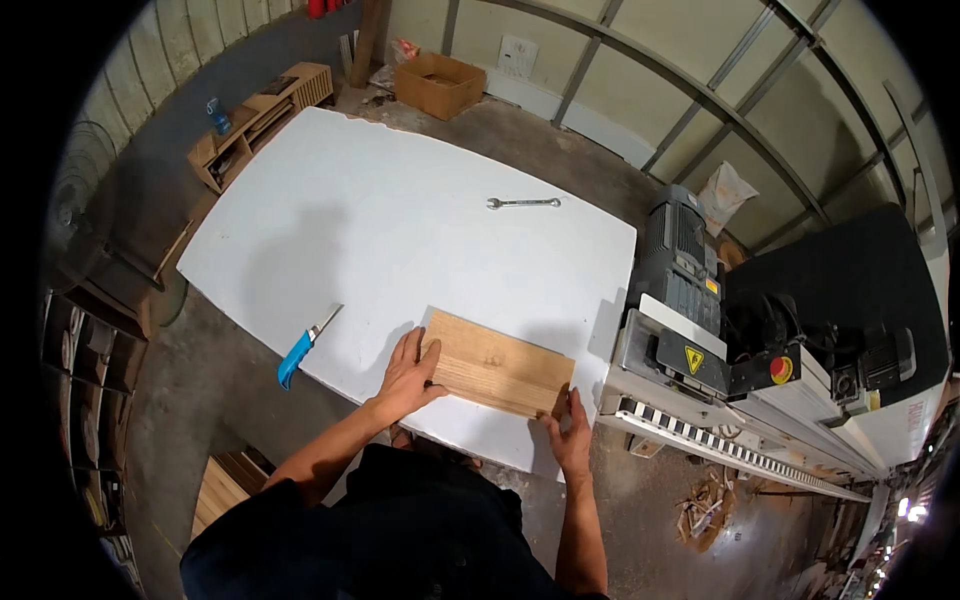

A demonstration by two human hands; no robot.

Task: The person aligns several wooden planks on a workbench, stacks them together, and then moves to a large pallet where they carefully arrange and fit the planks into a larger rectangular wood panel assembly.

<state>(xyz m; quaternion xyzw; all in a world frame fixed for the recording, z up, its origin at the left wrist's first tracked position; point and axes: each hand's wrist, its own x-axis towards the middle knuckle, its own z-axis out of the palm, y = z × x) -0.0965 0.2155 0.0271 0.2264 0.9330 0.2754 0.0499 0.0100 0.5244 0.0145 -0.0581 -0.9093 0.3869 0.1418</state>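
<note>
Both hands grip the wooden board (497, 368): left hand (409, 375) flat, right hand (570, 432) pinching its corner.

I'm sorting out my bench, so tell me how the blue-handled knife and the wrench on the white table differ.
The knife has a bright blue handle with a short blade; the wrench is bare grey metal throughout. The knife lies at the table's near left edge, its handle poking past the edge, close to the left hand; the wrench lies farther off, well inside the edge. The knife lies diagonally; the wrench lies nearly level across the picture. Both lie flat and untouched.
</note>
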